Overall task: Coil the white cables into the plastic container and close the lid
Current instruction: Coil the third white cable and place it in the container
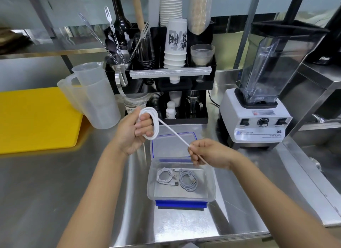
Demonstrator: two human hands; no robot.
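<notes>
At the centre of the frame, above a steel counter point(55, 192), a white cable point(172, 132) is stretched between two bare hands. The left hand point(132, 129) holds several loops of it wound round the curled fingers, forming a small round coil. From that coil a single straight strand runs down and to the right to the right hand point(204, 152), which pinches it between thumb and fingertips; a short tail of the cable sticks out below the right palm.

Just below the hands, in the lower middle of the frame, a clear plastic container point(210, 181) sits on the counter. Two coiled white cables point(176, 178) lie side by side on its floor, plugs showing. A blue clip point(180, 204) runs along its near edge. Its lid point(173, 144), clear with a blue seal line, is open and lies behind the container, partly hidden by the hands.

At the left edge lies a yellow board point(36, 118), with translucent measuring jugs point(92, 96) beside it. A black organiser point(166, 78) with paper cups and bar tools stands at the upper centre, and a blender point(262, 100) stands at the right.
</notes>
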